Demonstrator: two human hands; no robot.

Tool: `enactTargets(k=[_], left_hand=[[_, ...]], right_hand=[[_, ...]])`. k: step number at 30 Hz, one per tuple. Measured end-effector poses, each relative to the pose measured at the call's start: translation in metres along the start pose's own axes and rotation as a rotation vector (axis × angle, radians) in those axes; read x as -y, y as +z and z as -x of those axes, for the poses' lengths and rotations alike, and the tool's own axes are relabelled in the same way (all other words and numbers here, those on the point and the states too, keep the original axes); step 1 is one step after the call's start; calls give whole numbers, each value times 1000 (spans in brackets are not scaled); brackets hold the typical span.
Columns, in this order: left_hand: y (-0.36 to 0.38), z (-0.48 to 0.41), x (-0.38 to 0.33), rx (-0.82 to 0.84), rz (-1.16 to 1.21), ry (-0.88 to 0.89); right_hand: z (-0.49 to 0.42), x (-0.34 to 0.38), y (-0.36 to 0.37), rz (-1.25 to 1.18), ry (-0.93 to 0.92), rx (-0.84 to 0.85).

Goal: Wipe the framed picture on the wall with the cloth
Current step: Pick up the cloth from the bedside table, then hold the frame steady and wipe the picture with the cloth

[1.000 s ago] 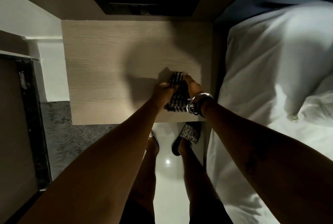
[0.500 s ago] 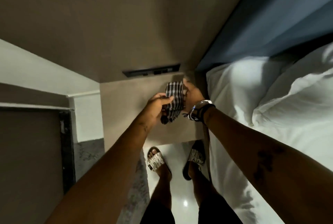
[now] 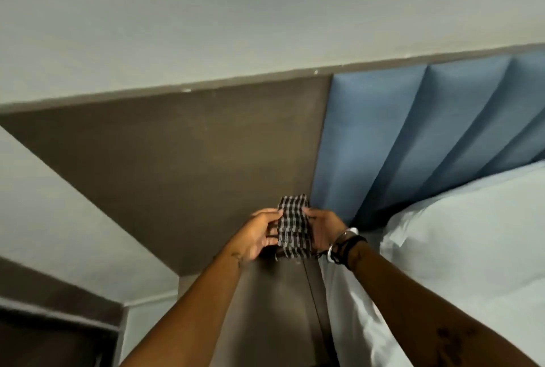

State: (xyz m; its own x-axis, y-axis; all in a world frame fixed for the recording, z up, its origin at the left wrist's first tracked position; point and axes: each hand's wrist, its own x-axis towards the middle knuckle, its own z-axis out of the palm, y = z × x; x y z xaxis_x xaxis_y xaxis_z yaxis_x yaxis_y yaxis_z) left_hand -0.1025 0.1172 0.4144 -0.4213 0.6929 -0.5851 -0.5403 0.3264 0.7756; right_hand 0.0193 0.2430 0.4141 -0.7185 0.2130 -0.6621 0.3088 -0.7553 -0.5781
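Note:
A folded black-and-white checked cloth [image 3: 293, 226] is held up between both my hands in front of the brown wall panel. My left hand [image 3: 256, 235] grips its left edge and my right hand [image 3: 323, 231], with a watch and bands on the wrist, grips its right edge. No framed picture shows in this view.
A brown wall panel [image 3: 191, 160] lies ahead, with a pale wall [image 3: 236, 18] above it. A blue padded headboard [image 3: 413, 136] and a bed with white pillows [image 3: 472, 248] fill the right. The bedside table top [image 3: 277, 307] is below my hands. A dark frame edge [image 3: 44, 334] sits at the lower left.
The cloth has come off the bedside table, held in both hands. My view has tilted up from the table and floor to the wall and headboard.

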Motion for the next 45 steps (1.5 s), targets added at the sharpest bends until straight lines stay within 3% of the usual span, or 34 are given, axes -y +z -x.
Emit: enactTargets(k=[9,15,21,25,28,33,37,40,45], left_hand=[[83,46,-102,47,-199,187],[132,68,-170,222,-374,269],[184,91,-275,240,-529,593],[219,113,-344,161,-784,875],[250,131,-402,32,-1027,1162],[294,169,-505,-230,-1222,1557],[334,210,-571,-553,-1561,1865],[364,236,-606,-829,-1797,1912],[409,258,-648,-1143,-2068,1758]], right_hand=[[100,84,7,46,-363,60],[161,137,10,-108,-504,-6],[234,232,30,-294,-789,-8],[290,300,43,-385,-970,-78],[332,355,60,-393,-1175,-111],[380,459,81,-350,-1408,-81],[403,522,104,-175,-1607,-229],[406,549,120,86,-1673,-390],[401,579,152,593,-1682,-755]])
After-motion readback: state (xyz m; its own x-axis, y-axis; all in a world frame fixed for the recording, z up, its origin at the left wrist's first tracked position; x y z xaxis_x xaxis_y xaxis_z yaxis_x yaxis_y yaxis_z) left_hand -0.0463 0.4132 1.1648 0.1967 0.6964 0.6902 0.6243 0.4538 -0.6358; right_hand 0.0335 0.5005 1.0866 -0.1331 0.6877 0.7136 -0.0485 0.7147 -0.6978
